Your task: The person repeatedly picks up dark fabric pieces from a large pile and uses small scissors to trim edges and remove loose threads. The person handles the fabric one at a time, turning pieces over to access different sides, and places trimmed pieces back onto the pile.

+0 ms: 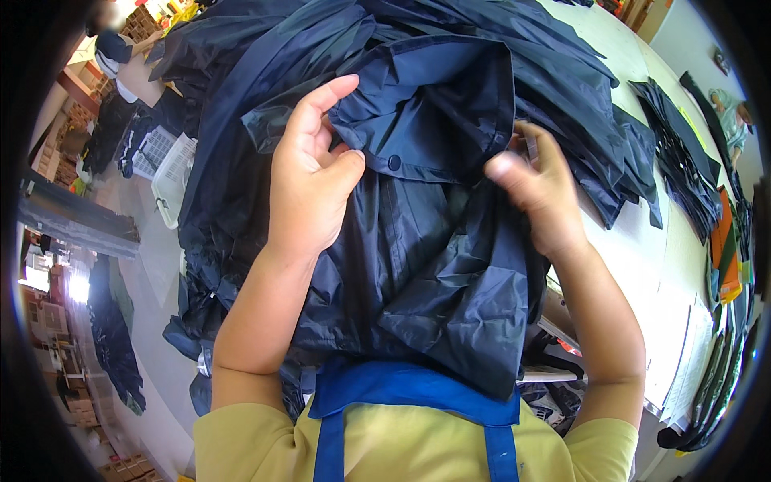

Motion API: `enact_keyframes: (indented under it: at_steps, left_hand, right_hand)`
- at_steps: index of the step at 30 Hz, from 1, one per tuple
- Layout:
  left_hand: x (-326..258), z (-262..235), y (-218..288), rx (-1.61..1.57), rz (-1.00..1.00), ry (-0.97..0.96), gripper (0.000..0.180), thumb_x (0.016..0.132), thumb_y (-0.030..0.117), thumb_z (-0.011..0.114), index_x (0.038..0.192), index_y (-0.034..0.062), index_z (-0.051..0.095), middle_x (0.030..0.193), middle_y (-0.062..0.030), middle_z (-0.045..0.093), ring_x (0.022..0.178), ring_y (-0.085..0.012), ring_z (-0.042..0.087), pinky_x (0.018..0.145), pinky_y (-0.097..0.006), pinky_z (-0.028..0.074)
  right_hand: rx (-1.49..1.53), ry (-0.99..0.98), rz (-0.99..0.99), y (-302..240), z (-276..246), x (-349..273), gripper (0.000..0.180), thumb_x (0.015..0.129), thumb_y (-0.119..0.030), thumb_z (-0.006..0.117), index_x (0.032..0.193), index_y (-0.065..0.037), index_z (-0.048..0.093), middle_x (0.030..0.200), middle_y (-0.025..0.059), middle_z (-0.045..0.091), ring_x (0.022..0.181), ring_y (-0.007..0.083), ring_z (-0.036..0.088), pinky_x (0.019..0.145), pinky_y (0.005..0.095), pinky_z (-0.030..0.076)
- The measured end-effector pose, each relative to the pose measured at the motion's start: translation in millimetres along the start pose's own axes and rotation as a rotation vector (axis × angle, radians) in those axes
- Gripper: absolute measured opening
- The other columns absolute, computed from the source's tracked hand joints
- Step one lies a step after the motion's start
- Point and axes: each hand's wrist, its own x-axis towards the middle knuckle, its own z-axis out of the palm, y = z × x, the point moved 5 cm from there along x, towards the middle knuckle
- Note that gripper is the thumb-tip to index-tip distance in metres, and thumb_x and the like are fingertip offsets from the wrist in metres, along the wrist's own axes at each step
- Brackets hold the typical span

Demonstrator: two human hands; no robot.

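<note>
A dark navy garment (458,297) of thin, shiny cloth lies in front of me, its lower part reaching over my blue apron (418,394). Its opened-out, hood-like part (438,120) is spread between my hands, with a round dark button (393,163) on the hem nearest me. My left hand (309,165) pinches the left corner of this part, thumb in front and index finger stretched upward. At its right edge, my right hand (542,185) has its fingers curled around the cloth; the thumb is smeared by motion. Part of the right fingers is hidden.
More dark garments (265,48) are heaped behind and to the left. On the right, a pale table (642,233) carries flat dark pieces (683,153) and a paper sheet (689,353). A white plastic basket (170,181) stands at left. Other people are at the far left and far right.
</note>
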Motion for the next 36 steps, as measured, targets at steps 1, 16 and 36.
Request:
enact_keyframes:
  at_steps: [1, 16, 36]
  left_hand:
    - [0, -1, 0, -0.001, -0.003, 0.003, 0.064, 0.070, -0.019, 0.044, 0.132, -0.0032, 0.043, 0.131, -0.0109, 0.045, 0.112, -0.0132, 0.046, 0.086, -0.023, 0.040]
    - [-35, 65, -46, -0.561, -0.731, -0.250, 0.056, 0.093, 0.026, 0.060, 0.132, -0.0047, 0.034, 0.128, -0.0182, 0.048, 0.103, -0.0232, 0.058, 0.074, -0.030, 0.052]
    - [-21, 54, -85, -0.591, -0.348, 0.130, 0.018, 0.088, 0.000, 0.055, 0.105, 0.0023, 0.055, 0.097, -0.0083, 0.064, 0.088, -0.0176, 0.061, 0.072, -0.029, 0.047]
  right_hand:
    - [-0.029, -0.061, 0.072, 7, 7, 1, 0.085, 0.068, -0.031, 0.082, 0.130, 0.007, 0.039, 0.116, 0.0178, 0.057, 0.106, 0.0266, 0.057, 0.092, 0.0300, 0.043]
    - [0.453, -0.149, 0.175, 7, 20, 10, 0.005, 0.089, -0.010, 0.059, 0.092, -0.009, 0.055, 0.058, -0.0053, 0.046, 0.047, 0.0037, 0.038, 0.046, 0.0201, 0.030]
    - [-0.483, -0.117, -0.468, -61, 14, -20, 0.027, 0.078, -0.012, 0.072, 0.095, -0.001, 0.055, 0.081, 0.0126, 0.059, 0.066, 0.0221, 0.058, 0.062, 0.0294, 0.048]
